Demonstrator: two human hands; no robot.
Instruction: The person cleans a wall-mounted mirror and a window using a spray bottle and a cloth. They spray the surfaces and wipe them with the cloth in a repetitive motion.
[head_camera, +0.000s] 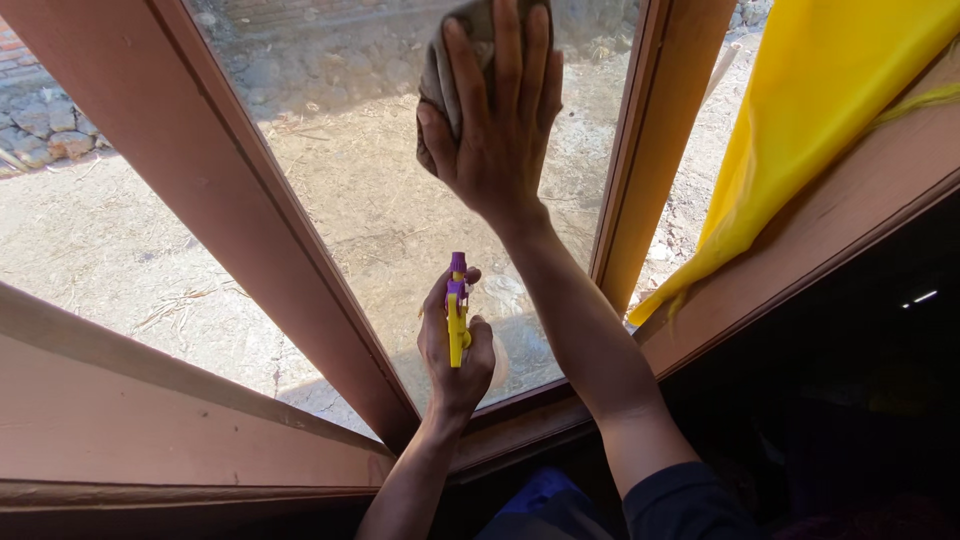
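cloth: grey cloth (452, 62), bunched under the right hand (497, 125), pressed flat against the window pane (350, 160); most of it is hidden by the palm, with folds showing to the left of the fingers and above them.
right fingers: fingers (508, 50) spread and stretched out over the cloth, holding it to the glass by pressure, not curled around it.
spray bottle: yellow and purple spray head (457, 310), upright, just below the right wrist and near the lower edge of the pane; the bottle body is hidden by the hand.
left hand: left hand (455, 350) wrapped around the spray bottle, fingers curled closed on it, one fingertip by the purple nozzle.
window frame: reddish-brown wooden frame (250, 210) slants past on the left of both hands; another wooden upright (650, 140) stands just right of the right hand.
curtain: yellow curtain (800, 130), well to the right of the fingers, lying along the frame.
outside: dry bare ground (100, 250) seen through the glass.
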